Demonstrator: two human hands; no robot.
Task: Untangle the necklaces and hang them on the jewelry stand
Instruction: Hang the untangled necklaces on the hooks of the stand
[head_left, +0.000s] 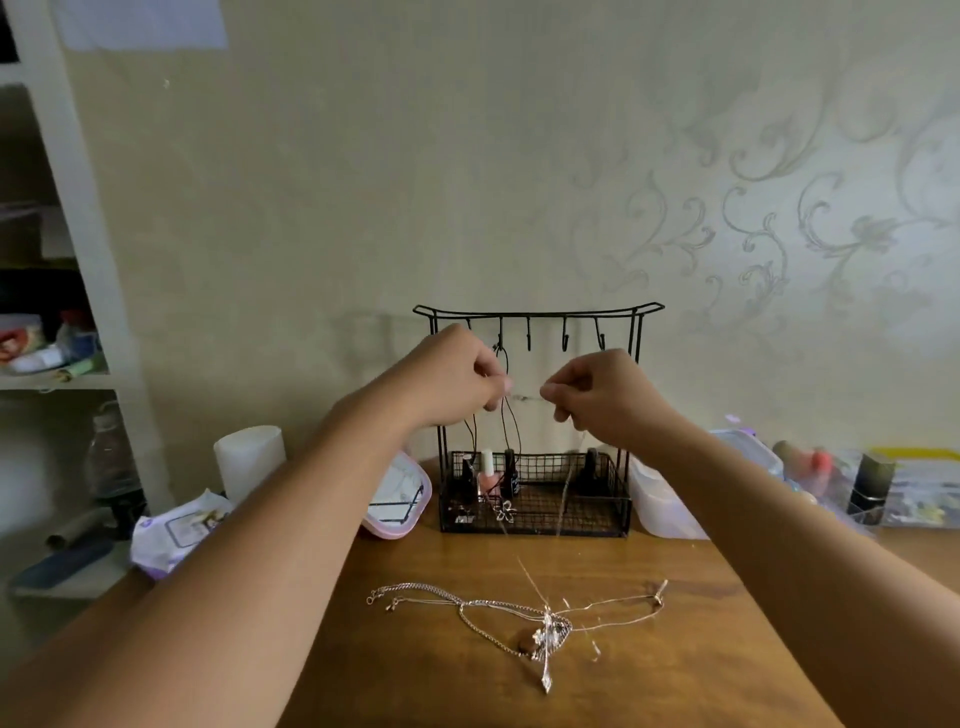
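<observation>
One black wire jewelry stand (537, 312) with six hooks is seen at the back of the wooden worktop (426, 654); one dark cord necklace (506, 415) is hung from its second hook. One tangled heap of silver chains (540, 623), their number not countable, is spread on the worktop. Both arms are raised before the stand: a thin chain (561, 499) is pinched in the curled grip of the left hand (457, 374) and the right hand (597, 395).
</observation>
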